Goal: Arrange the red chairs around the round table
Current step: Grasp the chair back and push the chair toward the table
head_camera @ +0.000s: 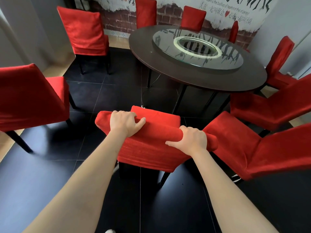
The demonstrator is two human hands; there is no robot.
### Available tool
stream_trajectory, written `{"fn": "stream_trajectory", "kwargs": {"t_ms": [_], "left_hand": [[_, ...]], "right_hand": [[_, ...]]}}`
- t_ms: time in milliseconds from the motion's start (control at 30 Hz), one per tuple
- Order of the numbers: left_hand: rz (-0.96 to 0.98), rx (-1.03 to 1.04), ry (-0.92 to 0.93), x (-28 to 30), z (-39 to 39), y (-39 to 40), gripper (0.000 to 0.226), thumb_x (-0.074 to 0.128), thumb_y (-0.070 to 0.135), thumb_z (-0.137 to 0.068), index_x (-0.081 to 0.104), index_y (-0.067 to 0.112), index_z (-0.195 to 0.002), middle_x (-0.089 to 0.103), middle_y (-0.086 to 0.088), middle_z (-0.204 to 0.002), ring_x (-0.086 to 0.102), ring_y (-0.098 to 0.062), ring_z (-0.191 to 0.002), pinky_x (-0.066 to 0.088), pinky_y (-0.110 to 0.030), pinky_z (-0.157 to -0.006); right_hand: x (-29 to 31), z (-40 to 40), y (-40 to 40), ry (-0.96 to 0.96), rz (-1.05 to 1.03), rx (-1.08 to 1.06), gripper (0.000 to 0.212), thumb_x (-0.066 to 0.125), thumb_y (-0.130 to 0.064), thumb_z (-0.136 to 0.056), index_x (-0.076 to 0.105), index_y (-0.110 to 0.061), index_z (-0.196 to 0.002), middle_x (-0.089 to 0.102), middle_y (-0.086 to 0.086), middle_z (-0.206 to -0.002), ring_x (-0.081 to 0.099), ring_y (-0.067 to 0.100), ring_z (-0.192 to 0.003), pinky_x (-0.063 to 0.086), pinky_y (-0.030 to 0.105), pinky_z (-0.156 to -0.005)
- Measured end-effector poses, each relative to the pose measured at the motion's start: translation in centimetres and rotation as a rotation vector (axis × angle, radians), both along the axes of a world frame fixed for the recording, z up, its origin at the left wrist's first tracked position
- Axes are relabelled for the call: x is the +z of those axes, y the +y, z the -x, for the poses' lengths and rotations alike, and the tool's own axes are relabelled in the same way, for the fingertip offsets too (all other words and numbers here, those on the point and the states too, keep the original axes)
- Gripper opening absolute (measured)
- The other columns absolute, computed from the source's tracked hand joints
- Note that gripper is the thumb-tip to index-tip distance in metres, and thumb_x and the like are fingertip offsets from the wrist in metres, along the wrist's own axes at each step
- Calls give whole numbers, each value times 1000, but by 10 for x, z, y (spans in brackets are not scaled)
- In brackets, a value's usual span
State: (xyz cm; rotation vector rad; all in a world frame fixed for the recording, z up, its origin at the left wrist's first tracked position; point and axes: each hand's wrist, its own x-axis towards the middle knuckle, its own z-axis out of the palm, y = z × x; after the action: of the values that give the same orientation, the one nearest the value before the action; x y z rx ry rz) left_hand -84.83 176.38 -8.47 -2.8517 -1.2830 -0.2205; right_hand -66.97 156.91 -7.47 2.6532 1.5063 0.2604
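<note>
Left hand [125, 122] & right hand [190, 140] both have fingers curled over the top of the chair [148, 148] back, which stands near the round table [198, 78], seat facing it. Best to push evenly w/ both hands, straight in, keeping clear of the next chair [262, 148] just beside it on the right.

Red-covered chair [151, 145] upright, near round dark table [193, 78], other red chairs [84, 31] spaced around.
</note>
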Motion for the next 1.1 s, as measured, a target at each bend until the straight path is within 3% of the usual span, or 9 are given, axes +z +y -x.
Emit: {"fn": "stream_trajectory", "kwargs": {"t_ms": [300, 667, 800, 900, 1000, 1100], "left_hand": [[60, -24, 39, 9, -23, 29, 71, 15, 68, -85, 70, 26, -102, 67, 3, -80, 52, -18, -73, 33, -34, -76], [103, -33, 87, 15, -24, 31, 75, 12, 68, -84, 69, 26, -107, 67, 3, -81, 56, -20, -77, 37, -38, -84], [125, -30, 60, 13, -22, 30, 77, 10, 68, -82, 70, 25, -107, 68, 2, -86, 60, -21, -89, 36, -42, -97], [135, -12, 41, 11, -18, 28, 76, 15, 70, -85, 67, 25, -116, 68, 0, -112, 51, -25, -121, 15, -53, -113], [146, 46, -11, 10, -7, 30, 77, 21, 72, -84, 59, 24, -130, 57, -1, -136, 34, -28, -139, 4, -57, -114], [132, 140, -76, 11, 11, 41, 76, 25, 71, -83, 55, 24, -134, 50, -4, -143, 28, -29, -142, 3, -58, -114]], "right_hand": [[4, -20, 33, 77, 47, -65, 97, 28, -100, -51, 58, -30, -111, 63, -8, -92, 61, 17, -84, 45, 32, -71], [8, -19, 36, 121, 75, -109, 102, 29, -100, -49, 55, -30, -118, 64, -8, -101, 61, 18, -93, 40, 35, -75], [7, -20, 34, 166, 89, -89, 104, 31, -99, -52, 50, -29, -127, 63, -5, -110, 59, 21, -102, 43, 39, -82], [11, -23, 31, 243, 109, -43, 102, 35, -95, -61, 38, -29, -140, 60, -1, -123, 56, 25, -113, 43, 43, -92], [18, -21, 38, 343, 81, 38, 94, 39, -86, -73, 31, -27, -145, 57, 2, -131, 53, 26, -120, 43, 44, -95], [31, -14, 65, 355, 50, 166, 90, 42, -81, -77, 31, -25, -147, 55, 3, -136, 51, 26, -125, 44, 43, -96]]}}
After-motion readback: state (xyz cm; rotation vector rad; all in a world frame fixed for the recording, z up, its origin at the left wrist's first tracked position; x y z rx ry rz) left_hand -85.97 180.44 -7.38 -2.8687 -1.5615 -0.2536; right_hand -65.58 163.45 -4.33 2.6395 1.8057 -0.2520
